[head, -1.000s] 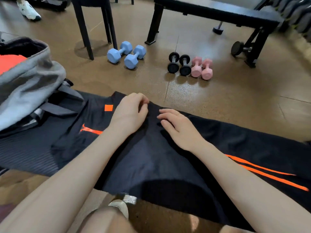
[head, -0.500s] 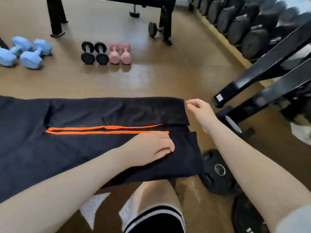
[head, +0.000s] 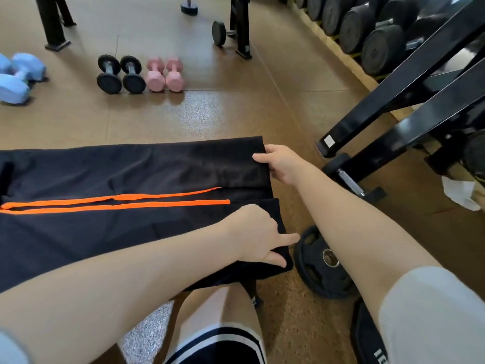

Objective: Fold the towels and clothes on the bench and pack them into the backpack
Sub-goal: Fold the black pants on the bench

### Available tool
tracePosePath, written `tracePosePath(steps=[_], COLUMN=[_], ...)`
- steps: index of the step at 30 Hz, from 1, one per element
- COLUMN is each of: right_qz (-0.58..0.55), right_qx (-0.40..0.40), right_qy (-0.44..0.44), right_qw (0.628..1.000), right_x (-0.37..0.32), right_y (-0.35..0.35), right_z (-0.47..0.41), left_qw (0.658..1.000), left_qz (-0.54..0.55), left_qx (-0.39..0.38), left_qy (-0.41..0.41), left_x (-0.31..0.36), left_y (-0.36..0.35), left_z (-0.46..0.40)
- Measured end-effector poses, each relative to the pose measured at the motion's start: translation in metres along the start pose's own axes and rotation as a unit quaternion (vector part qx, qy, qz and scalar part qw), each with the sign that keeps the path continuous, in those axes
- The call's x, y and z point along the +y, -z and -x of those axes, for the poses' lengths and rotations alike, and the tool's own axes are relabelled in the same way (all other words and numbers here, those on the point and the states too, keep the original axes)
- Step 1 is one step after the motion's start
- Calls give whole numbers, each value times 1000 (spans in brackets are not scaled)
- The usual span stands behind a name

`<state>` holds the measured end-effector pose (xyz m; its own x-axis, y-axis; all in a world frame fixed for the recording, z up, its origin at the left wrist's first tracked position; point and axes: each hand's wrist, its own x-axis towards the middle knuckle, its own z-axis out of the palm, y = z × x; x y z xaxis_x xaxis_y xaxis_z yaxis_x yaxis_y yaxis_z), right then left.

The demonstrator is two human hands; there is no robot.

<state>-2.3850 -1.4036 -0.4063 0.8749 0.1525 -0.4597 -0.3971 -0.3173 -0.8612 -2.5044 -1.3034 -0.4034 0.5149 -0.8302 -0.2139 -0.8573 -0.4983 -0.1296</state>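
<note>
Trousers of dark navy cloth with two orange side stripes (head: pixel 126 185) lie stretched flat across the bench, their long axis running left to right in my view, with the leg hems pointing to my right and the rest of the garment running off the left edge of the picture. The two orange stripes follow that same line, ending short of the hems. My right hand (head: pixel 282 164) is at the far hem corner, thumb on top of the cloth and fingers curled under its edge, so it is pinching that hem. My left hand (head: pixel 258 236) is at the near hem, with some fingers tucked into the fabric and gripping it, while one finger and the thumb stick out towards the right past the edge. The two legs lie side by side, the far one ending a little to the left of the near one. Just beyond the hems, on the brown floor (head: pixel 236 114), a black round weight plate (head: pixel 321 264) lies flat, and farther off stand a pair of pink dumbbells (head: pixel 164 74) beside a pair of black dumbbells (head: pixel 121 74).
</note>
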Motion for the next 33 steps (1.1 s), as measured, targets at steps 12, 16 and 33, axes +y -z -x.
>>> tracePosePath(steps=[12, 16, 33], right_qz=[-24, -69, -13], right_qx=[9, 13, -57], right_qy=[42, 40, 181], right_qw=[999, 997, 982], right_x=[8, 9, -93], right_y=[6, 2, -154], right_z=[-5, -7, 10], left_qw=[974, 869, 569], left_qz=[165, 357, 551], left_qx=[105, 201, 278], left_qy=[115, 279, 543], left_x=[-3, 3, -17], left_y=[-4, -13, -5], left_z=[30, 58, 192])
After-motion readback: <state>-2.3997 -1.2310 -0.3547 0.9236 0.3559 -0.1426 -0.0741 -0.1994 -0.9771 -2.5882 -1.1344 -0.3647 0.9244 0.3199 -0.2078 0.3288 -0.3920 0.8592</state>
